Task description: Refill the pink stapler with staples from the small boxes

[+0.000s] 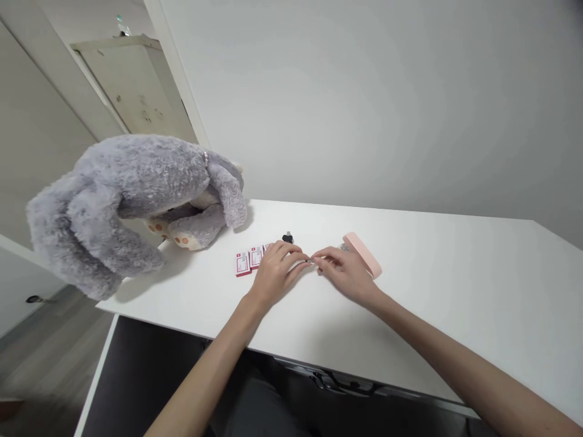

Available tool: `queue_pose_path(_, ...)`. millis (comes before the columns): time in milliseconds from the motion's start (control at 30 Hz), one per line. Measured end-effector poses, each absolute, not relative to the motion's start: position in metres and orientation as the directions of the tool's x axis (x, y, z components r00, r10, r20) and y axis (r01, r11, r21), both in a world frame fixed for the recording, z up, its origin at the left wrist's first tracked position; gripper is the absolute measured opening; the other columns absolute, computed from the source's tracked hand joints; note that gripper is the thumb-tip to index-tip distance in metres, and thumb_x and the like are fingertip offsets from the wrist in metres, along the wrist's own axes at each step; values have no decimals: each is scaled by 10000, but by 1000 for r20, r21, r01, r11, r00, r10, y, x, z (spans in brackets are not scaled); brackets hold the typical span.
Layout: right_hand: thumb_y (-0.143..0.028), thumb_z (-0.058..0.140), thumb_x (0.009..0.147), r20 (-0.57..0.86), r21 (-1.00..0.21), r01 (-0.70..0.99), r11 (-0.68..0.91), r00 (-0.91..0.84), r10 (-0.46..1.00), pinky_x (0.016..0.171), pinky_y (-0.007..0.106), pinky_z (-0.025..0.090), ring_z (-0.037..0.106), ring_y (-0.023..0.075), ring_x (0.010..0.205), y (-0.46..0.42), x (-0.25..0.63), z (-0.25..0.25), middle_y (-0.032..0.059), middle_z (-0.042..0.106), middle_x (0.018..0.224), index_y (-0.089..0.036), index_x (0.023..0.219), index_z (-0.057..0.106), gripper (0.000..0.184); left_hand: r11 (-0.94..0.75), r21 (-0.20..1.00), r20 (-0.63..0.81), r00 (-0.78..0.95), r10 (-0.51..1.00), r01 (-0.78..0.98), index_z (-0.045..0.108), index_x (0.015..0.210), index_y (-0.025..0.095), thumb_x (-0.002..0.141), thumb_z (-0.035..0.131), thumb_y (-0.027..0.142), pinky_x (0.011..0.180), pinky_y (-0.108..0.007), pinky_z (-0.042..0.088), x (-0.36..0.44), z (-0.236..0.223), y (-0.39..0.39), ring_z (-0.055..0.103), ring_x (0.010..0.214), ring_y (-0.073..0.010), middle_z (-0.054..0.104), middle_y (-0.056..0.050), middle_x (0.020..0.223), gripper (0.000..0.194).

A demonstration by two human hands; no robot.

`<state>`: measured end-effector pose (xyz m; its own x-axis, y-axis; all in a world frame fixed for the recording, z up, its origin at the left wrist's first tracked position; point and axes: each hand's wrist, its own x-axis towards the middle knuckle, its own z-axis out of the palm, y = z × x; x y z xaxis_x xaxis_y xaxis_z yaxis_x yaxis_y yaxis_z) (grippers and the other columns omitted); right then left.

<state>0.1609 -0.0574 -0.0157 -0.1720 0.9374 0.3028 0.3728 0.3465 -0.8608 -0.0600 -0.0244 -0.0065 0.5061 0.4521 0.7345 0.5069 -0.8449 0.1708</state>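
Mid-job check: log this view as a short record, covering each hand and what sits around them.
Left hand: fingertips pinching a small item, too small to identify
Right hand: fingertips at the same item
Left of hands: red-and-white boxes, one partly hidden by the left hand
Beyond left hand: black object
Beside right hand: pink case
Table's left end: grey plush toy
Surface: white table

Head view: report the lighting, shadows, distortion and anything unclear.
Head view: diffuse light, soft shadow on the white table beside the plush toy; head view: the small item between left hand and right hand is too tiny to identify; head view: the right forearm looks stretched toward the corner.
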Motion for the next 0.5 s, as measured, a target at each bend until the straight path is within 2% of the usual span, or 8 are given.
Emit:
queue_pose_path(67, -416, 586, 1051, 548, -663, 535, 523, -129, 826, 834, 408, 529, 691, 242, 895, -55, 171, -12, 75, 769, 997, -252, 1030, 730, 220, -848, 195, 723, 513, 464, 492, 697, 1072, 227, 1047, 644, 280, 887, -407, 504, -59, -7, -25, 660, 995, -224, 733, -69, 1057, 78)
queue_pose_path(100, -375, 579, 1050, 643, -560, 613, 557, -103, 759, 889, 428, 522, 690, 260, 954, -53, 177, -11, 88, 765, 1030, -249, 1040, 718, 188, -851, 209, 710, 523, 471, 482, 688, 1073, 224, 1047, 642, 282, 899, -411, 507, -59, -8, -26, 665, 1007, -226, 731, -73, 1070, 78)
queue_pose_path(167, -338, 560, 1041, 723, -441, 751, 492, -27, 690, 961, 470, 503, 676, 299, 1058, -48, 190, -10, 123, 742, 1119, -235, 1108, 697, 184, -854, 240, 680, 548, 487, 461, 670, 1067, 220, 1039, 648, 284, 917, -418, 513, -58, -10, -27, 673, 1028, -232, 727, -79, 1089, 73)
queue_pose_path(233, -354, 549, 1028, 676, -436, 824, 362, 34, 736, 953, 484, 509, 666, 327, 1121, -44, 201, -10, 160, 692, 1261, -217, 1224, 658, 263, -857, 268, 661, 563, 496, 440, 654, 1052, 217, 1026, 655, 274, 921, -417, 520, -57, -13, -27, 679, 1029, -233, 724, -81, 1091, 63)
queue_pose_path(300, -401, 550, 1018, 549, -467, 849, 247, 59, 834, 888, 462, 529, 677, 334, 1117, -42, 208, -12, 168, 661, 1332, -213, 1283, 625, 334, -857, 285, 662, 558, 501, 430, 644, 1047, 216, 1019, 655, 265, 920, -414, 526, -56, -14, -27, 685, 1025, -232, 724, -81, 1081, 57)
queue_pose_path(400, -451, 545, 1017, 361, -481, 866, 137, 53, 931, 780, 417, 523, 711, 316, 973, -43, 209, -14, 116, 735, 1183, -245, 1229, 643, 311, -854, 298, 665, 549, 507, 427, 640, 1055, 218, 1023, 646, 270, 930, -417, 531, -56, -14, -27, 690, 1036, -235, 729, -79, 1070, 62)
queue_pose_path(500, -478, 556, 1022, 307, -496, 855, 151, 10, 952, 784, 410, 516, 724, 315, 932, -47, 203, -13, 89, 780, 1099, -273, 1273, 642, 335, -857, 307, 649, 568, 507, 415, 638, 1066, 220, 1030, 637, 272, 938, -420, 535, -56, -13, -28, 696, 1037, -233, 743, -74, 1081, 63)
